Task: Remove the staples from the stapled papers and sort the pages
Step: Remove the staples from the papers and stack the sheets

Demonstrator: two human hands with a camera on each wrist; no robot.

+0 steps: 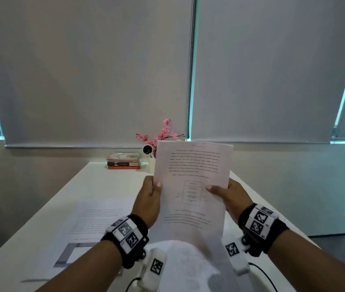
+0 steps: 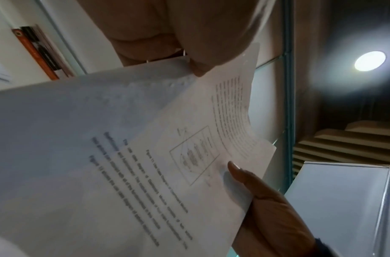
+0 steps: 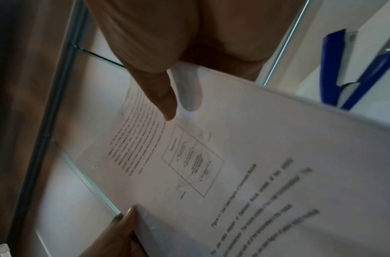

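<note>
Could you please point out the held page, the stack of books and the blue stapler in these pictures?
held page (image 1: 192,165), head view, on its printed paragraph.
stack of books (image 1: 124,161), head view, on the spines.
blue stapler (image 3: 334,69), right wrist view, on its blue body.

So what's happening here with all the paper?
A person is holding a white printed sheet with a boxed diagram upright above a white table, the left hand gripping its left edge and the right hand its right edge, thumbs on the front. Another printed page with a grey frame lies flat on the table to the left. A blue stapler-like tool shows in the right wrist view. A small stack of books sits at the far end.
</note>
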